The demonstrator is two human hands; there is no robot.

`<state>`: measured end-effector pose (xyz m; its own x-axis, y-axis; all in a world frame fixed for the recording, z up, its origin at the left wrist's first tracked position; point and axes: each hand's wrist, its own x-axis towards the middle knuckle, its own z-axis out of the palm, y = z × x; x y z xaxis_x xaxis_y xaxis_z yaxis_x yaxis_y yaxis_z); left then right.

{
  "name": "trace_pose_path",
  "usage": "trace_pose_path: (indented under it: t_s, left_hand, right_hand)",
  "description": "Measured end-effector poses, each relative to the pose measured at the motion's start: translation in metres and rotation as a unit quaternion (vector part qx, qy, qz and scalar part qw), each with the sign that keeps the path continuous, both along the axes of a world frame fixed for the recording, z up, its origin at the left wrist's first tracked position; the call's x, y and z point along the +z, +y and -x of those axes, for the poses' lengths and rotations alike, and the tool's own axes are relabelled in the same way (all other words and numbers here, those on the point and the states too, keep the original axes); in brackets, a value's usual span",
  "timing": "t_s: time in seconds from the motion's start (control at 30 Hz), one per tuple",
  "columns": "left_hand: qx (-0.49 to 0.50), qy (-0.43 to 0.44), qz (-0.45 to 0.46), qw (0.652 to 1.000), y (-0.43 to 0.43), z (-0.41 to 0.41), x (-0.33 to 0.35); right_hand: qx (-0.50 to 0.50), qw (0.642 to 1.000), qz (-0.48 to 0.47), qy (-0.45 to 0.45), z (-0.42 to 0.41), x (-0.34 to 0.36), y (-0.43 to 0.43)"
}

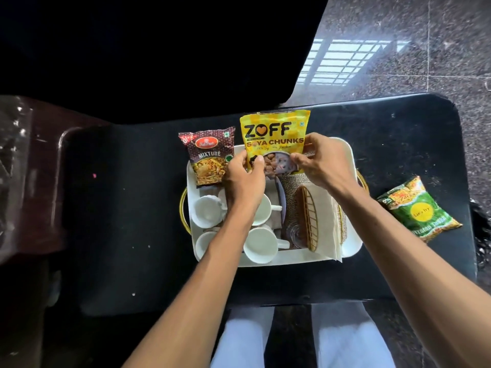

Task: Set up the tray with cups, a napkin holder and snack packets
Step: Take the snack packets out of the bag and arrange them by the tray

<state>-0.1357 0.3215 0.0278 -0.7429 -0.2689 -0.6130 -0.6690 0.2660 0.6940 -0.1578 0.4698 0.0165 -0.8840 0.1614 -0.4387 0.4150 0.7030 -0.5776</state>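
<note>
Left hand [244, 176]: pinches the lower left edge of the yellow packet [273, 131], thumb in front and fingers behind.
Right hand [321, 163]: pinches the same packet's lower right edge, fingers curled round its side.
Yellow packet: upright at the far side of the tray [292, 259], its bottom inside the rim and its top above the far rim, close to the worktop's far edge.
Brown packet [210, 155]: leans in the tray's far left corner, just beside the yellow packet; its top overhangs the far rim.
Cups [261, 244]: four white ones fill the tray's left half, handles turned right; the left forearm crosses over them.
Holder [308, 219]: gold wire frame with a pale napkin, in the tray's right half, reaching down to the near rim.
Green packet [419, 208]: flat on the worktop [132, 208], right of the tray and apart from it, near the worktop's right edge.
Tray edges: gold handles stick out at the left and right ends.
Open room: a broad bare stretch of worktop lies left of the tray, a narrower strip along its near side, and a narrow band between tray and green packet.
Far right: speckled floor [398, 62] past the worktop's rounded corner.
</note>
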Motion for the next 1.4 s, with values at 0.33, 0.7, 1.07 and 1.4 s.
trace_pose_path:
  t_s: [0.33,0.7,1.07,1.4]
  left_hand:
    - [0.014,-0.039,0.017,0.999,-0.001,0.002,0.005]
    - [-0.082,0.13,0.002,0.988,0.097,-0.051,0.049]
    - [-0.209,-0.003,-0.03,0.977,0.236,-0.089,0.005]
    - [-0.201,-0.022,0.079,0.976,0.266,-0.102,-0.015]
  right_hand:
    - [-0.011,1.0,0.019,-0.009,0.003,-0.007,0.003]
    - [-0.093,0.992,0.03,0.077,-0.08,0.025,0.122]
    - [-0.132,0.99,0.038,0.035,-0.129,0.006,0.242]
    - [-0.014,0.998,0.018,-0.066,-0.141,-0.013,0.267]
